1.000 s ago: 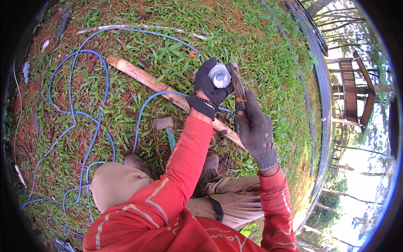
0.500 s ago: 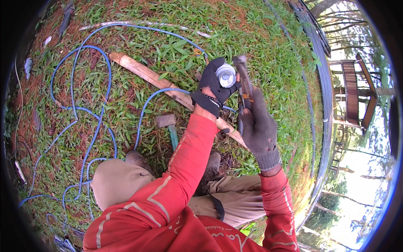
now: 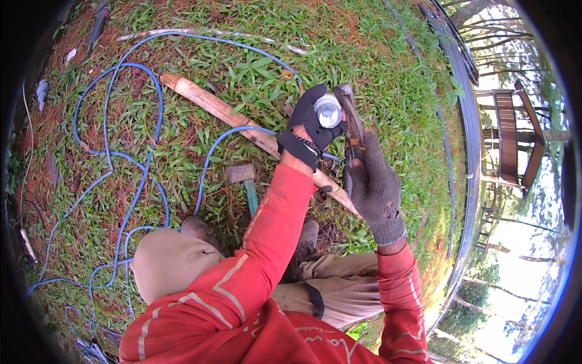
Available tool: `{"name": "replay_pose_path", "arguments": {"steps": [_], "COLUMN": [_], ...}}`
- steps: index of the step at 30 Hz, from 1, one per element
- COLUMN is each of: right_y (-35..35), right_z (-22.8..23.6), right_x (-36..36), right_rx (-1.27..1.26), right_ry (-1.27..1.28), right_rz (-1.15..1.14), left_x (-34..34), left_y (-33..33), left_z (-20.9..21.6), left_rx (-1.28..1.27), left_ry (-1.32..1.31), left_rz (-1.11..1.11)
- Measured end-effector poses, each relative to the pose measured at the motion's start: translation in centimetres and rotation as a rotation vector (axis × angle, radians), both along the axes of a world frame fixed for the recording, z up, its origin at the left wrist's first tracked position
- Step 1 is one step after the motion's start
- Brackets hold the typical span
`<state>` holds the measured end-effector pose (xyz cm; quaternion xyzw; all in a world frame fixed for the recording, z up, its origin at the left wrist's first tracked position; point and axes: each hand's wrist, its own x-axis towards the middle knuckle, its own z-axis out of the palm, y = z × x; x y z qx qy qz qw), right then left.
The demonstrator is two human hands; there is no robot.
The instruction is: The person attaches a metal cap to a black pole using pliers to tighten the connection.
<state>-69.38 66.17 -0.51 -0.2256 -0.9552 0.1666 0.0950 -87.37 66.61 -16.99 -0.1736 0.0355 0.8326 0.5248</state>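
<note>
My left hand (image 3: 305,119), in a black glove with bare fingertips, is closed around a short round cup-like piece (image 3: 328,111), pale at the rim and silvery inside. Its open end faces up. My right hand (image 3: 376,185), in a worn grey knit glove, grips a dark, rust-brown pair of pliers (image 3: 353,121). The head of the pliers stands right beside the round piece; whether they touch I cannot tell. Beneath both hands, a split bamboo pole (image 3: 212,106) lies slantwise on the grass. Fingers partly hide the round piece's sides.
A hammer (image 3: 241,175) with a blocky head and green handle rests near my boots (image 3: 306,236). Blue hose (image 3: 144,176) loops across the grass at left and passes under my left arm. Long dark pipes (image 3: 467,130) run along the right, with a wooden structure (image 3: 508,139) beyond.
The round piece is tilted slightly differently in my left hand, and the head of the pliers has shifted a little. Otherwise my arms hold nearly the same pose.
</note>
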Motion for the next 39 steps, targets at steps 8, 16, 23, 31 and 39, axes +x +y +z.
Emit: {"name": "replay_pose_path", "arguments": {"steps": [8,16,23,31,39], "right_y": [0.4,0.9,0.8,1.2,1.1], "right_z": [0.0,-0.2,-0.4,-0.7,-1.3], "right_x": [0.0,0.4,-0.3,-0.6,-0.7], "right_rx": [-0.099,-0.146,-0.033,-0.090,-0.039], "right_ry": [-0.036,0.000,0.155,-0.056,0.041], "right_rz": [-0.006,-0.082,-0.076,-0.060,0.035], "left_x": [-0.3,-1.1,-0.8,-1.0,-1.1], "left_y": [-0.2,-0.3,-0.2,0.3,0.1], "left_z": [-2.5,-0.8,0.6,-1.3,0.6], "left_rx": [-0.061,0.202,0.032,0.077,0.019], "left_ry": [0.043,-0.035,-0.173,-0.141,-0.176], "left_rz": [0.085,-0.044,0.034,-0.028,-0.057]}}
